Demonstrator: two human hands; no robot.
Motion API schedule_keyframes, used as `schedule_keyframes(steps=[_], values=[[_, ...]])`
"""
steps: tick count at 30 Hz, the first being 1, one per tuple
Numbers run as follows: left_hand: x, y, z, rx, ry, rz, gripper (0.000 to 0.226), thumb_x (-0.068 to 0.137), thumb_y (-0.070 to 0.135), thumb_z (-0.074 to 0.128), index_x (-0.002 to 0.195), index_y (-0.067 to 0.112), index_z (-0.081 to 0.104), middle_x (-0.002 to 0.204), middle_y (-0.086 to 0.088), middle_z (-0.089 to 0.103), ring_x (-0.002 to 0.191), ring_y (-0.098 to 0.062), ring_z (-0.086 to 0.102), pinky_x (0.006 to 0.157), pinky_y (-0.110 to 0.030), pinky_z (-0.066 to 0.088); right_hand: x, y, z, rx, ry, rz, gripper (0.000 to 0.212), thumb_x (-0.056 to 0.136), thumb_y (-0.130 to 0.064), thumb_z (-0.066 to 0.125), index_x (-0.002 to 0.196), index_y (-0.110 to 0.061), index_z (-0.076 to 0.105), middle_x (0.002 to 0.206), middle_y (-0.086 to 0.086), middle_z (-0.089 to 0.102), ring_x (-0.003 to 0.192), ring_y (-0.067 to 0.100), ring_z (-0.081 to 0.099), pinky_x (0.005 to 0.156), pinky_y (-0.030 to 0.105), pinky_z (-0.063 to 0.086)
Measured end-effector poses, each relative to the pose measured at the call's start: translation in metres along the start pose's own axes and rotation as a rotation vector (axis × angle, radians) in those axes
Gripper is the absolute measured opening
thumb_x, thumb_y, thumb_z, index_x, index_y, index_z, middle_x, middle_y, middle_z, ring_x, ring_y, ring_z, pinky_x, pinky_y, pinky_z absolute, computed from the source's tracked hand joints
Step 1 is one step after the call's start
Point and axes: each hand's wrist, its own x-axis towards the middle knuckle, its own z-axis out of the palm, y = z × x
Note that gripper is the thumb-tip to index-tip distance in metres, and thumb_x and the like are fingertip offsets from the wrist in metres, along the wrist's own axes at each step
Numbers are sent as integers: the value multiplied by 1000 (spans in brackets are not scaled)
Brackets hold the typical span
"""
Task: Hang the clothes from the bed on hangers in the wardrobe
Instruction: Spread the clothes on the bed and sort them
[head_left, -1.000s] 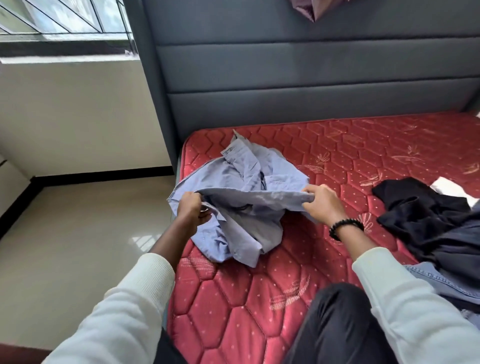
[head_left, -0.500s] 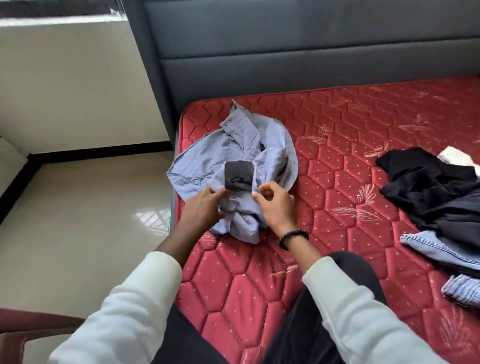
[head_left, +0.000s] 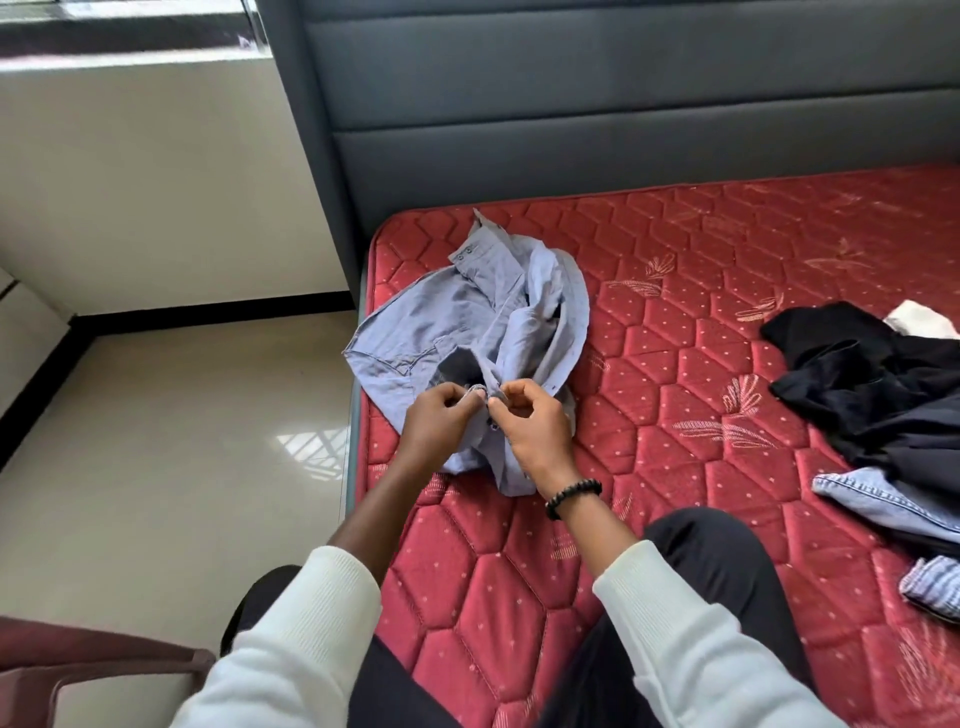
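Note:
A crumpled light-blue button shirt (head_left: 457, 317) lies at the left head corner of the red quilted mattress (head_left: 675, 415). My left hand (head_left: 439, 421) and my right hand (head_left: 530, 431) sit close together over its near part, each pinching the shirt's front edge beside a button. A black bead bracelet (head_left: 571, 496) circles my right wrist. No hanger or wardrobe is in view.
A pile of black clothes (head_left: 872, 384), a denim piece (head_left: 893, 501), a white item (head_left: 919, 319) and a striped piece (head_left: 935, 582) lie at the right. The grey padded headboard (head_left: 623, 104) stands behind. Tiled floor (head_left: 171, 441) lies left; a reddish chair back (head_left: 78, 670) is bottom left.
My hands let the stretched shirt drop onto the mattress, came together over its near part, and now pinch the front edge at a button. The view tilted down.

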Motion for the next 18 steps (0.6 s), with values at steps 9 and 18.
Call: schedule_keyframes(steps=[9, 18], values=[[-23, -29, 22, -210, -103, -42, 22, 89, 43, 58, 87, 24, 70, 85, 5, 72, 81, -11, 61, 86, -47, 52, -13, 18, -4, 98, -36, 110, 21, 85, -10, 75, 81, -27, 64, 77, -4, 66, 74, 8, 61, 73, 27, 53], [-22, -24, 18, -97, -107, -12, 23, 83, 43, 56, 81, 24, 69, 78, 5, 68, 75, -15, 59, 73, -38, 47, -17, 24, -2, 36, -32, 110, 13, 87, -14, 75, 89, -27, 71, 86, -8, 74, 83, 6, 69, 84, 28, 56]])
